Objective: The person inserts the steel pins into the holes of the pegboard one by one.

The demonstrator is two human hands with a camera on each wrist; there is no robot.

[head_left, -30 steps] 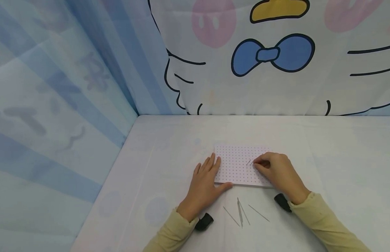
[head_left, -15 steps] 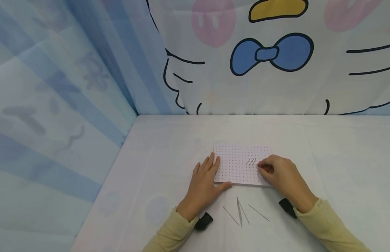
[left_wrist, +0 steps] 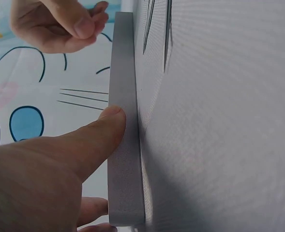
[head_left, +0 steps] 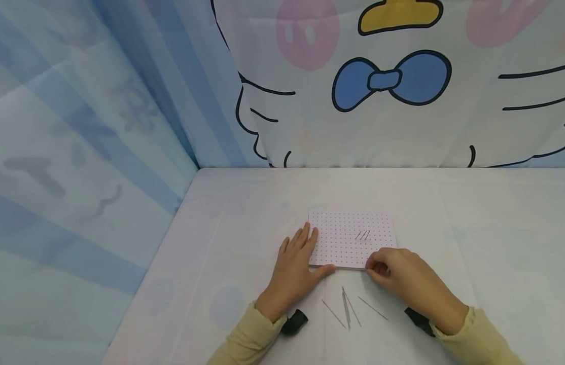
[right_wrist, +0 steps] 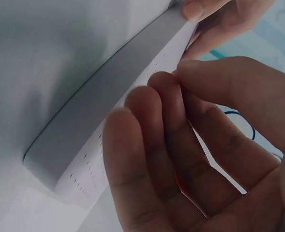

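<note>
A white board (head_left: 332, 243) with a grid of small dark holes lies on the table. Three thin metal pins (head_left: 362, 235) stand slanted in it, right of its middle. My left hand (head_left: 292, 271) rests spread at the board's left front corner. In the left wrist view its thumb presses the board's front side (left_wrist: 123, 72). Over the front right corner hovers my right hand (head_left: 408, 279), fingers loosely curled and thumb near the index fingertip. Nothing shows between these fingertips in the right wrist view. Several loose metal pins (head_left: 346, 309) lie on the table before the board.
Black wrist devices (head_left: 295, 322) sit by both cuffs. A white cloth with faint prints covers the table (head_left: 246, 213). Behind it hangs a curtain (head_left: 401, 132) with a cartoon print, and a blue-striped curtain (head_left: 81, 177) stands at the left.
My right hand has let go of the third pin, which now stands in the board, and has drawn back toward the front edge. The left hand has stayed in place.
</note>
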